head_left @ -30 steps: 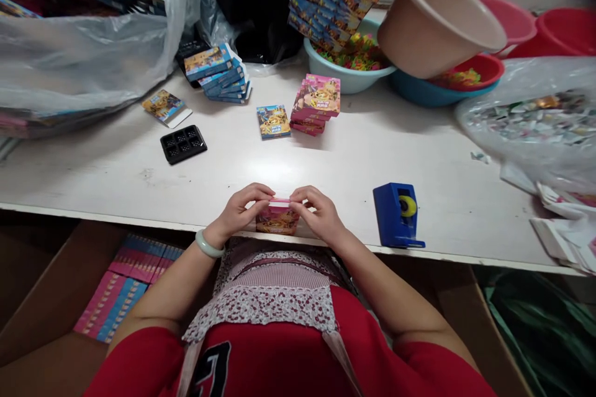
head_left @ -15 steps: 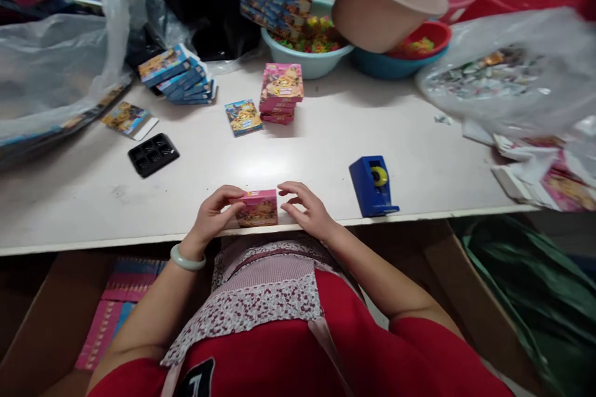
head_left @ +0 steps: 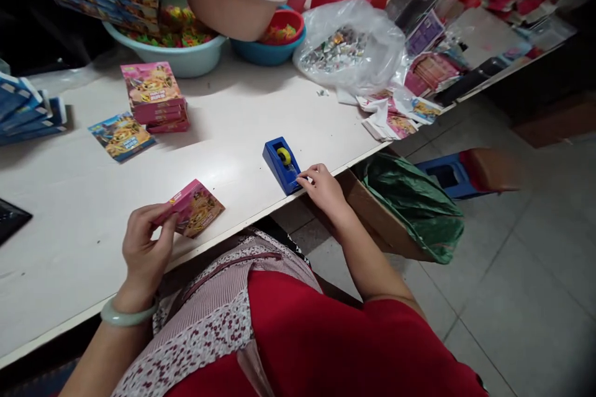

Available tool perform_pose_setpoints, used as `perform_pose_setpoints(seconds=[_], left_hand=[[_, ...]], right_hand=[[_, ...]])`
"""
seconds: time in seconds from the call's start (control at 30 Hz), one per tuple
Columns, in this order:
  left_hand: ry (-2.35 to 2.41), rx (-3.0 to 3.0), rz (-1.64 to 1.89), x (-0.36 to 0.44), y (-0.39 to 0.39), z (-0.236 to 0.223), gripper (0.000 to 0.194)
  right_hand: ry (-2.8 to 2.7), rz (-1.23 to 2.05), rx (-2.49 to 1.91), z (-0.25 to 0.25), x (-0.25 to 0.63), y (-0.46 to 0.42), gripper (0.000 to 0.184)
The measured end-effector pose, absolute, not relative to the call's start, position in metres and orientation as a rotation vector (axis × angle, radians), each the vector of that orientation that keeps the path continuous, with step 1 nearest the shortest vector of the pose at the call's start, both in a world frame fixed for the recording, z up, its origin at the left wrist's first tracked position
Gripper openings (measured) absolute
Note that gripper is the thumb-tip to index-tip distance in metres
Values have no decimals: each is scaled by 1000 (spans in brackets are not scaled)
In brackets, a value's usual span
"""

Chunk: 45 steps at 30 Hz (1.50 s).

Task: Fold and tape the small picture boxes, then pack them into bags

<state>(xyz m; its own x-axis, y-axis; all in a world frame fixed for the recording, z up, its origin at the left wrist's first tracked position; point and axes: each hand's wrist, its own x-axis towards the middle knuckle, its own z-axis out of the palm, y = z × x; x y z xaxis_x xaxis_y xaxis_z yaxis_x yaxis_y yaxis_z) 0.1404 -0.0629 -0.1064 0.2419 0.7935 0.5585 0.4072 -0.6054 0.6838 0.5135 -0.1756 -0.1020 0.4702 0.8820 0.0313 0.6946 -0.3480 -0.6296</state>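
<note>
My left hand (head_left: 151, 242) pinches the left end of a small pink cardboard box (head_left: 199, 209) that stands on edge near the table's front. At the cutting end of a blue tape dispenser (head_left: 282, 164), my right hand (head_left: 321, 189) has its thumb and fingertips pressed together, seemingly on the tape end; the tape itself is too fine to make out clearly. A yellow-cored roll sits in the dispenser. Beyond the held box lie a flat blue box (head_left: 121, 136) and a stack of pink boxes (head_left: 156, 96).
Blue boxes (head_left: 28, 111) lean at the left, above a black tray (head_left: 12, 221). Basins, including a pale blue one (head_left: 186, 59), line the back. A clear plastic bag (head_left: 354, 53) and flattened packaging (head_left: 391, 115) lie right. A green-lined carton (head_left: 410, 211) stands below the edge.
The view has swung to the right. My right hand has left the pink box and reached the tape dispenser. My left hand still holds the box, now turned at an angle.
</note>
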Motion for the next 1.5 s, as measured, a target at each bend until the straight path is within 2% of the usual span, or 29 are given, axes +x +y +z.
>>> perform_pose_setpoints(seconds=[0.17,0.23,0.33,0.4,0.5,0.6,0.67,0.8,0.9,1.0,1.07,1.17,1.27,1.37,1.43,1.5], left_hand=[[1089,2141,1363,143,-65,-106,23],[1091,2148,1366,143,-64,-106,24],[1106,2134,1312,143,-64,-106,26],[1089,2145,1260,143,-64,-107,25],[1011,2198,1242,148,-65,-107,19],[975,2233,1240,152,-65,-103,13],[964,2264,1216,153,-65,-98,20],[825,2527,995,148,-62,-88,53],[733,2698,712,143,-57,-83,54],[686,2593,699,142,-50,-84,46],[671,2451,773,142,-46,-87,41],[705,2251,894,137,-41,-89,34],[827,2022,987,120,-27,-90,24],[882,1818,1025,88,3,-89,37],[935,1751,1115,60,32,-85,53],[1132,1742,1224,30,65,-79,58]], right_hand=[[-744,684,-1718,-123,501,-181,37],[-744,647,-1717,-127,499,-187,34],[-956,462,-1908,-125,500,-195,20],[-1059,454,-2026,-120,497,-200,17],[-1102,758,-1915,-108,472,-197,17],[-1076,1168,-1513,-93,424,-174,23],[-1056,1325,-1289,-86,391,-151,26],[-1025,1454,-1165,-84,350,-109,33],[-1081,1448,-1269,-86,345,-95,50],[-1294,1272,-1453,-85,351,-90,61],[-1491,1073,-1625,-84,356,-88,58],[-1687,859,-1740,-90,360,-83,42],[-1693,982,-1526,-95,354,-67,30],[-1583,1123,-1326,-82,348,-28,31],[-1495,1063,-1284,-62,352,14,36],[-1405,948,-1294,-41,362,65,43]])
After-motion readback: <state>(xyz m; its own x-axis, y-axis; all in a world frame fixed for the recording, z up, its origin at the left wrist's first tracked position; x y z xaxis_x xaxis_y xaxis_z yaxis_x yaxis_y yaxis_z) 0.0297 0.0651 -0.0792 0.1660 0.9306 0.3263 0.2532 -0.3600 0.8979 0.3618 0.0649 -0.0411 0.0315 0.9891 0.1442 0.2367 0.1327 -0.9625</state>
